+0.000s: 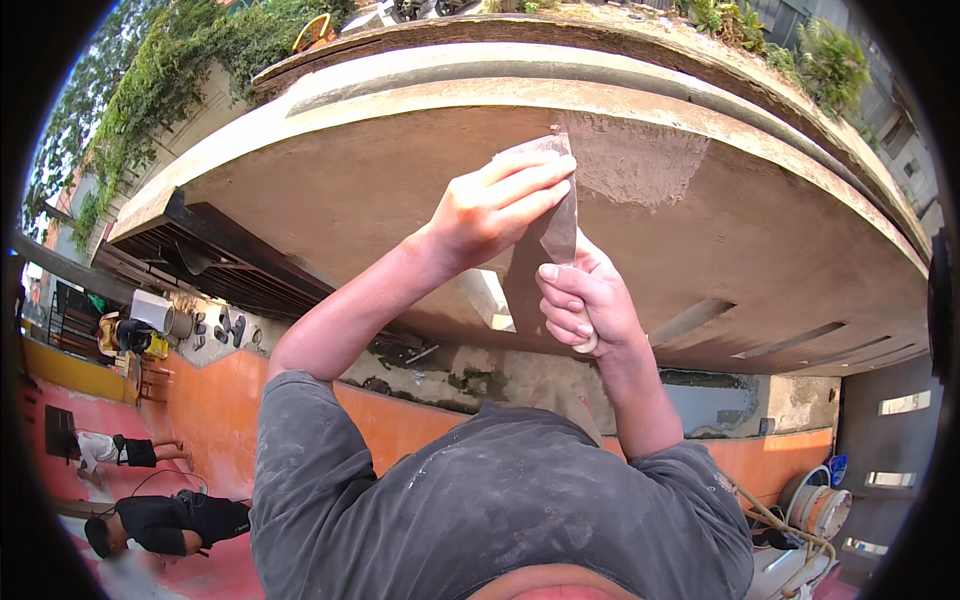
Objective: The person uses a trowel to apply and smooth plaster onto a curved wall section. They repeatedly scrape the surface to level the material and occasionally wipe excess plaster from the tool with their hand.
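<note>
A putty knife (566, 222) with a wide metal blade is held up against the brown cement wall (400, 170). My right hand (590, 298) is closed round its pale handle, thumb on top. Higher up, my left hand (500, 205) has its fingers pressed together across the upper blade; whether a second piece lies under them I cannot tell. The blade's upper end meets the wall just below its top edge. Just right of it spreads a rough, lighter grey patch of plaster (640, 160).
Slots pierce the wall low on the right, and a dark metal grille (215, 260) stands at left. Below are an orange floor (215, 400) and a wet strip. Two people (175, 525) are at lower left. A bucket (820, 510) and bent pipes are at lower right.
</note>
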A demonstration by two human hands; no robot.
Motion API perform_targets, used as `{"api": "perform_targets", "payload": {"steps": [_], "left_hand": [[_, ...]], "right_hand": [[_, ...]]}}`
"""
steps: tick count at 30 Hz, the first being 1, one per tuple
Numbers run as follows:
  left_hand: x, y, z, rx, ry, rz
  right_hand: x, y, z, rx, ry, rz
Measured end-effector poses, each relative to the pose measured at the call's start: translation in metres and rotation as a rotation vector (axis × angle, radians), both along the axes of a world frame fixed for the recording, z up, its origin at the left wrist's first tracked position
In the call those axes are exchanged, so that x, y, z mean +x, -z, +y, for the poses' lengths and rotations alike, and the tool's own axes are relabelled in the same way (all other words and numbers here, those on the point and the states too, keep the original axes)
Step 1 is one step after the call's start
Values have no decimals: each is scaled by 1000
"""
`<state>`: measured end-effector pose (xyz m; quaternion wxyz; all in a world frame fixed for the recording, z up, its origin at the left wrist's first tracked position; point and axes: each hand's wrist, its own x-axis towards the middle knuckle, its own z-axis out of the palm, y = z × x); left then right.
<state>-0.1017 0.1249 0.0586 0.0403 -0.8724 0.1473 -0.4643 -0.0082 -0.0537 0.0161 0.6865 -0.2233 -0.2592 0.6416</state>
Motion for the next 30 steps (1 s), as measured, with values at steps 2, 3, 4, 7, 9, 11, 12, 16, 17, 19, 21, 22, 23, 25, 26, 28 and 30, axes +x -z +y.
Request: {"api": "perform_targets", "payload": {"steps": [2, 3, 4, 7, 9, 11, 12, 16, 17, 19, 21, 22, 23, 25, 26, 28, 30], "left_hand": [[-3, -6, 2, 37, -1, -23], [-2, -5, 3, 47, 3, -30], [-1, -4, 6, 30, -7, -53], [4, 4, 0, -6, -35, -38], [4, 19, -23, -76, -39, 19], [-1, 35, -34, -86, -65, 104], [-2, 41, -40, -98, -52, 102], [-13, 64, -56, -94, 1, 57], [-18, 68, -58, -100, -7, 58], [-26, 73, -59, -97, -15, 68], [-34, 72, -61, -98, -17, 35], [-38, 69, -61, -78, -8, 12], [-40, 67, -62, -59, 1, -10], [-43, 51, -59, 2, 17, -20], [-43, 45, -57, 29, 28, -23], [-38, 37, -49, 71, 61, -54], [-30, 32, -33, 80, 72, -68]], "right_hand": [[-1, -3, 0, -3, -1, -35], [-7, -5, 2, -19, 15, -63], [-9, -7, 4, -8, 28, -52], [7, 2, 2, -55, -24, 2], [13, 21, -15, -85, -43, 28], [13, 35, -31, -122, -63, 80], [11, 43, -37, -133, -63, 110], [-2, 62, -59, -159, -68, 64], [-5, 63, -61, -152, -72, 57], [-9, 62, -66, -156, -68, 33], [-16, 60, -68, -135, -97, 30], [-19, 58, -70, -117, -100, 54], [-23, 57, -72, -100, -102, 79], [-32, 55, -71, -49, -83, 67], [-35, 54, -69, -24, -72, 61], [-40, 46, -61, 8, -22, 65], [-37, 36, -47, 37, 26, 52]]}}
